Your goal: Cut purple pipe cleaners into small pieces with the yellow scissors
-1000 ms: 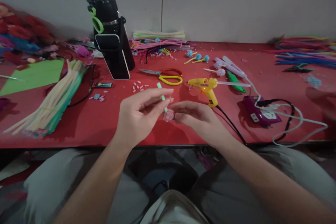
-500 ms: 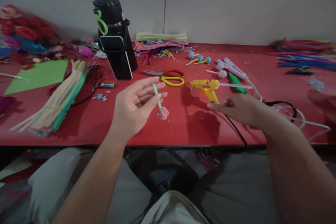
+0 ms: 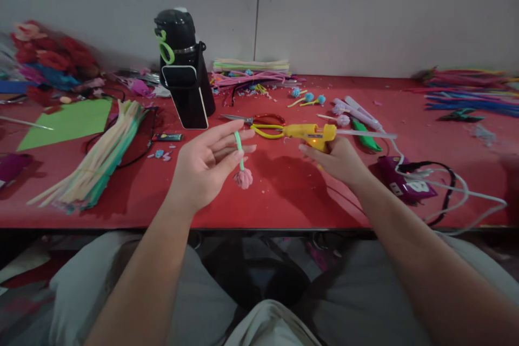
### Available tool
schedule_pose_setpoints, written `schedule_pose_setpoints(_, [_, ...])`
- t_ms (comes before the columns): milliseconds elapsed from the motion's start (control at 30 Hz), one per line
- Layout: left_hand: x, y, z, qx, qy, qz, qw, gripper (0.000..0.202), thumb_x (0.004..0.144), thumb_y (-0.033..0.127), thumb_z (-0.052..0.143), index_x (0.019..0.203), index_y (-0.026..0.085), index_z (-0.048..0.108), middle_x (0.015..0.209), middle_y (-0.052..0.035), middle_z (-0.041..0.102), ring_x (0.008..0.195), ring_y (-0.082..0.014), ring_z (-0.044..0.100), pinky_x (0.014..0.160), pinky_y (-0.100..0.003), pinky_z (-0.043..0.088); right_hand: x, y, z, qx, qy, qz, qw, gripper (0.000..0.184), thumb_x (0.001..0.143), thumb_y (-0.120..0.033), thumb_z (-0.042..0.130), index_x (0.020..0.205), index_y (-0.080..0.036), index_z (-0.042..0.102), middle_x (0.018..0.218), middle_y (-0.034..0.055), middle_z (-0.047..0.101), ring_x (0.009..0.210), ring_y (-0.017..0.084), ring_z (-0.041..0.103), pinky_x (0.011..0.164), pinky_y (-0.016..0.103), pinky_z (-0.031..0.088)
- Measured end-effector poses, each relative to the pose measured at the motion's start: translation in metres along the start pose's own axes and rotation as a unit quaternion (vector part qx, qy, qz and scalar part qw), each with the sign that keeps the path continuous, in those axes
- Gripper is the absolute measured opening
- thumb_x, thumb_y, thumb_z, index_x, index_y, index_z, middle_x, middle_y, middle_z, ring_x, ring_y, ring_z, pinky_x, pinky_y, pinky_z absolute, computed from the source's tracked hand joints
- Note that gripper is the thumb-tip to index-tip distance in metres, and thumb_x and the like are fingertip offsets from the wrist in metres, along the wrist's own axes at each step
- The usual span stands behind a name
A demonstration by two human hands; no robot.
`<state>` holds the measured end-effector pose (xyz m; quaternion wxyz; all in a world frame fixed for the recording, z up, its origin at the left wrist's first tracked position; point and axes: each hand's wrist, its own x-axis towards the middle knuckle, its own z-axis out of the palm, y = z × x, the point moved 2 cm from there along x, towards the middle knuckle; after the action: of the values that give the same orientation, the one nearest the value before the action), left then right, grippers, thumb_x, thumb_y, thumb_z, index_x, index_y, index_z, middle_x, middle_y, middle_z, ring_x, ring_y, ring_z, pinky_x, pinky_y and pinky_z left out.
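Observation:
My left hand [image 3: 205, 165] hovers over the red table [image 3: 284, 200] and pinches a small green stem with a pink fuzzy flower head [image 3: 242, 177] hanging downward; its other fingers are spread. My right hand [image 3: 338, 161] is wrapped round the grip of the yellow glue gun [image 3: 310, 132], whose nozzle points left toward the flower. The gun's orange light glows and a clear glue stick pokes out behind it.
Yellow-handled scissors [image 3: 265, 121] lie just beyond the gun. A black bottle with a phone leaning on it [image 3: 184, 78] stands at the back. Pipe-cleaner bundles [image 3: 97, 159] lie left, more at the far right [image 3: 474, 92]. A purple power strip with cables [image 3: 405, 184] sits right.
My right hand left the flower, swung right to the glue gun and closed on it, lifting it leftward. The left hand kept the flower and shifted slightly left.

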<state>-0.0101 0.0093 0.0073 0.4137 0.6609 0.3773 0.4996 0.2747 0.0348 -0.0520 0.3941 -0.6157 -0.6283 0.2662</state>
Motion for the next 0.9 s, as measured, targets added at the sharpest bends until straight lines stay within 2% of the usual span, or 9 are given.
schedule_pose_setpoints(67, [0.002, 0.000, -0.005, 0.024, 0.021, 0.010, 0.999, 0.046, 0.086, 0.025, 0.073, 0.130, 0.018, 0.066, 0.125, -0.0161, 0.073, 0.106, -0.0309, 0.075, 0.090, -0.044, 0.065, -0.015, -0.015, -0.001, 0.040, -0.035, -0.001, 0.999, 0.035, 0.084, -0.051, 0.069, 0.089, -0.017, 0.070, 0.078, 0.0049, 0.069, 0.067, 0.019, 0.062, 0.060, 0.032, 0.048])
schedule_pose_setpoints(133, [0.004, 0.001, -0.009, 0.039, 0.037, 0.013, 0.998, 0.045, 0.085, 0.024, 0.073, 0.129, 0.018, 0.066, 0.125, -0.0158, 0.073, 0.105, -0.0300, 0.075, 0.090, -0.043, 0.065, -0.034, -0.030, -0.001, 0.013, -0.083, -0.006, 0.996, 0.035, 0.087, -0.053, 0.067, 0.082, -0.019, 0.071, 0.074, 0.0042, 0.069, 0.066, 0.019, 0.063, 0.059, 0.031, 0.049])
schedule_pose_setpoints(267, [0.005, 0.003, -0.010, 0.041, 0.032, 0.017, 0.999, 0.044, 0.086, 0.021, 0.072, 0.130, 0.019, 0.066, 0.126, -0.0143, 0.073, 0.104, -0.0285, 0.076, 0.092, -0.041, 0.064, -0.063, -0.056, 0.005, 0.037, -0.154, -0.077, 0.984, 0.024, 0.091, -0.048, 0.066, 0.090, -0.025, 0.075, 0.081, 0.0020, 0.073, 0.074, 0.021, 0.067, 0.065, 0.031, 0.053])
schedule_pose_setpoints(533, [0.003, 0.004, -0.004, 0.052, 0.011, 0.019, 0.998, 0.045, 0.086, 0.023, 0.072, 0.130, 0.022, 0.066, 0.124, -0.0124, 0.074, 0.104, -0.0286, 0.076, 0.091, -0.042, 0.064, -0.070, -0.069, 0.009, 0.017, -0.151, -0.095, 0.984, 0.030, 0.096, -0.046, 0.060, 0.078, -0.023, 0.070, 0.079, 0.0013, 0.072, 0.074, 0.020, 0.066, 0.070, 0.030, 0.053])
schedule_pose_setpoints(900, [0.002, 0.006, -0.002, 0.050, 0.005, 0.016, 0.999, 0.044, 0.086, 0.022, 0.071, 0.130, 0.023, 0.066, 0.124, -0.0120, 0.074, 0.108, -0.0291, 0.074, 0.089, -0.040, 0.065, -0.071, -0.068, 0.009, -0.001, -0.157, -0.102, 0.982, 0.031, 0.097, -0.048, 0.058, 0.080, -0.024, 0.069, 0.078, 0.0012, 0.071, 0.074, 0.019, 0.066, 0.070, 0.029, 0.053])
